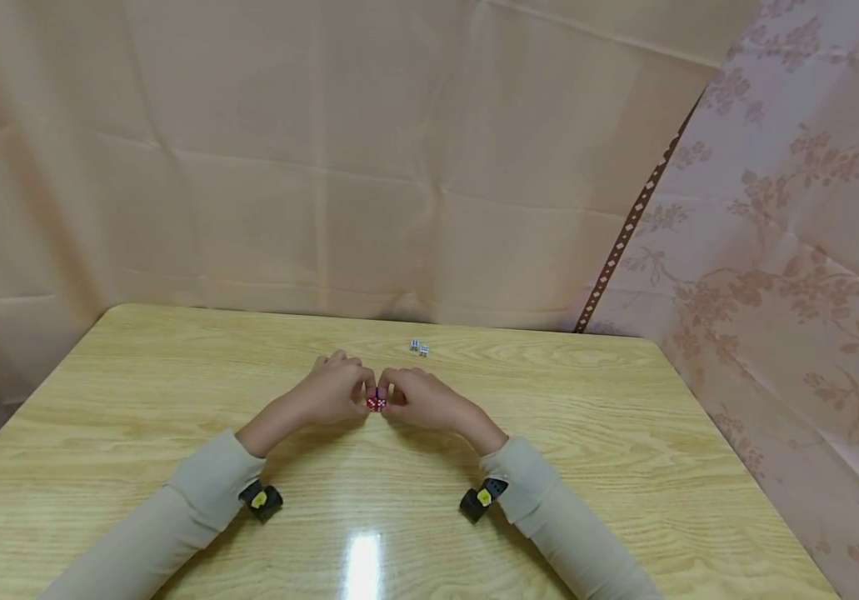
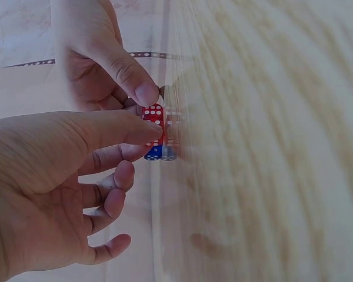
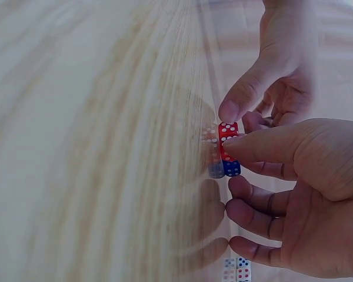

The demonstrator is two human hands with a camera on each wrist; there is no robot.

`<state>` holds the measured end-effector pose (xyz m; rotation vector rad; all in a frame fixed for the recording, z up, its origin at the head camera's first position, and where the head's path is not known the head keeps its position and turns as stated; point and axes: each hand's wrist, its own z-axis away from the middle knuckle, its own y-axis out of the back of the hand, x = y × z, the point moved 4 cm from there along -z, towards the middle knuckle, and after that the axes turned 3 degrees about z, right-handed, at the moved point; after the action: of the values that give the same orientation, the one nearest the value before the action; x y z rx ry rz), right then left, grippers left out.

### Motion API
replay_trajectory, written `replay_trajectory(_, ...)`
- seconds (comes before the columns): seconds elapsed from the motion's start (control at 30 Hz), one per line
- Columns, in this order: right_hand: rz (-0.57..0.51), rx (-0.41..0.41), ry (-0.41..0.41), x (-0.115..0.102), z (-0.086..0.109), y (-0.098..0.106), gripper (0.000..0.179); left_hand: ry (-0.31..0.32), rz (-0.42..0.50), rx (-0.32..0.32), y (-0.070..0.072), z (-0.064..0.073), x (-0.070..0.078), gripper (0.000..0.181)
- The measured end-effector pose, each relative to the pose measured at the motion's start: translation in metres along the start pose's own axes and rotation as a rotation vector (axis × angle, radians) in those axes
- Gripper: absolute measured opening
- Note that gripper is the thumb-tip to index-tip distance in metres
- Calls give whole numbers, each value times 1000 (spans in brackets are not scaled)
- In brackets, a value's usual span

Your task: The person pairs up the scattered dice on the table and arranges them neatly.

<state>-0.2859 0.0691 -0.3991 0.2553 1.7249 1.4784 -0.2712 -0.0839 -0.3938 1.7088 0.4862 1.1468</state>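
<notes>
Small red dice with white dots sit together on the table between the two hands. A blue die stands against them, and shows again in the right wrist view as the blue die. From the left side, my left hand pinches the red dice between thumb and forefinger, its other fingers loosely bent. My right hand pinches them from the right in the same way, thumb facing the other thumb. The fingertips partly hide the dice.
Two white dice with dark dots lie side by side farther back on the wooden table. A beige curtain hangs behind the far edge, and a flowered cloth hangs at the right. Each wrist wears a small black camera.
</notes>
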Motion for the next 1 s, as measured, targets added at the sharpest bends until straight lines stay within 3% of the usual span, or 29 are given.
replay_trajectory(1.0,18,6,20,-3,1,3,12,-1,27,13,4,1,2,13)
